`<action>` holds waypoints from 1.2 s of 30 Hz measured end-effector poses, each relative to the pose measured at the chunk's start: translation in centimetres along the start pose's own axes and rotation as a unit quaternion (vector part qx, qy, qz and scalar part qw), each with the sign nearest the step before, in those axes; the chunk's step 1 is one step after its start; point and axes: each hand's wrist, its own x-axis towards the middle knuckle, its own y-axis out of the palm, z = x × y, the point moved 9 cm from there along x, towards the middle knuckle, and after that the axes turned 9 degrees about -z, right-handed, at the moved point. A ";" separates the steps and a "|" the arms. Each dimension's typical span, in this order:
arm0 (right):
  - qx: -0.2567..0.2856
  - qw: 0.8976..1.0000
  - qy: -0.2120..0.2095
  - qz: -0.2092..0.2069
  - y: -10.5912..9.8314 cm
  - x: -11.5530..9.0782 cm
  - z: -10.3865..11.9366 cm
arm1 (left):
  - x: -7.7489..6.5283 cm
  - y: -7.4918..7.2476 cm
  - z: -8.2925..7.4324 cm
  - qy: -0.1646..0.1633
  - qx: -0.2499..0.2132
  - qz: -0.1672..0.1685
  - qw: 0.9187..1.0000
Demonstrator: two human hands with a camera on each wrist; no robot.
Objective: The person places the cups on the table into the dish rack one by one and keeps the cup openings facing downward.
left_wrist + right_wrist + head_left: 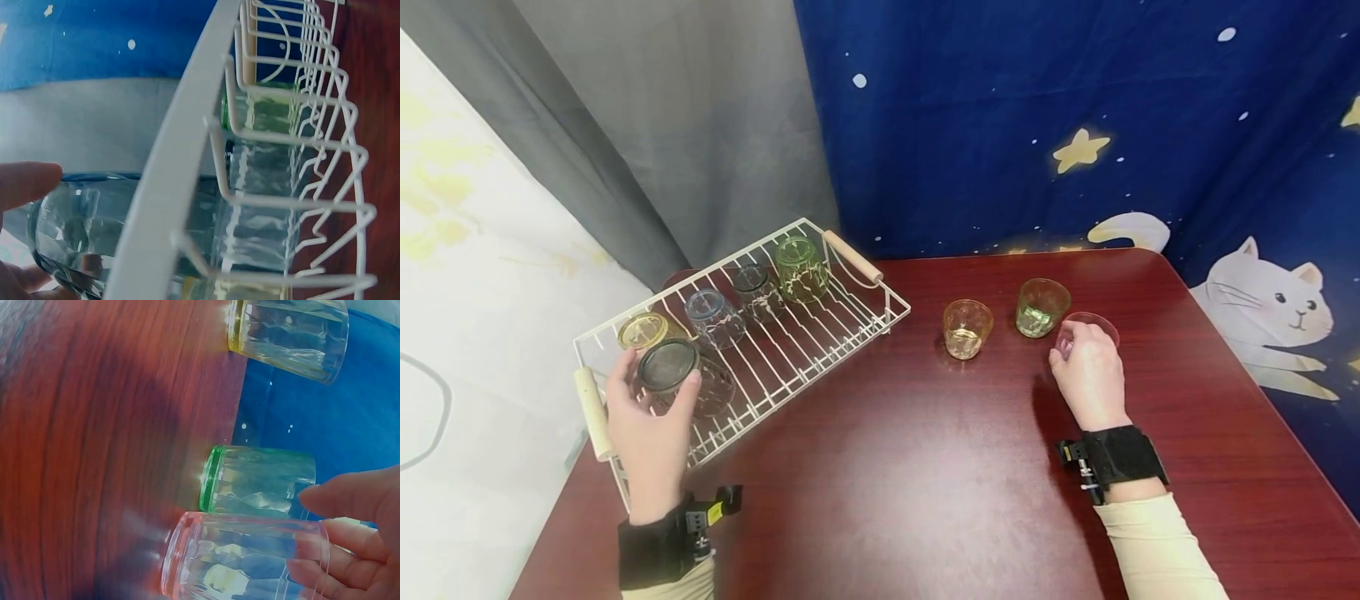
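"Grip status?"

"Gripping gray glass (668, 365) w/ left hand (651, 446), base up, over wire rack (181, 144), lower left of head view. Reaching round rim of pink glass (244, 556) w/ right hand (1090, 375), middle right of same view; can't tell if gripping."

"Best way, pls?"

"Prob. lower gray glass slowly, rim level, clear of yellow glass (642, 331) nearby; seat flat b4 releasing. Steady pink glass, w/o bumping green glass (1042, 310) beside it on bench (880, 500)."
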 end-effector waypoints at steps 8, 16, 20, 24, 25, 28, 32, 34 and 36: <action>-0.003 0.998 -0.029 -0.048 -0.1 0.1 0.0 | 0.0 -0.8 1.3 -0.011 -0.002 -0.017 1.000; -0.029 0.998 -0.037 -0.040 0.0 0.2 -0.1 | -0.2 -0.9 2.2 0.001 0.049 0.006 0.999; -0.048 0.998 -0.024 -0.030 0.2 0.2 -0.5 | -0.4 -0.9 2.2 0.017 0.079 0.022 0.996; -0.055 0.998 -0.020 -0.029 0.0 0.1 -0.7 | -0.6 -0.6 2.2 0.014 0.103 0.042 0.994; -0.055 0.998 -0.020 -0.030 -0.1 0.0 -0.7 | -0.6 -0.5 2.2 0.010 0.111 0.046 0.993; -0.052 0.998 -0.025 -0.039 -0.2 -0.1 -0.7 | -0.6 -0.4 2.4 -0.002 0.132 0.061 0.989; -0.049 0.998 -0.026 -0.042 -0.4 0.0 -0.8 | -0.5 -0.3 2.5 -0.007 0.148 0.075 0.986; -0.048 0.998 -0.023 -0.041 -0.6 0.0 -0.8 | -0.5 -0.3 2.6 -0.004 0.150 0.079 0.986; -0.046 0.998 -0.019 -0.046 -1.0 -0.1 -0.8 | -0.5 -0.2 2.7 0.003 0.151 0.081 0.985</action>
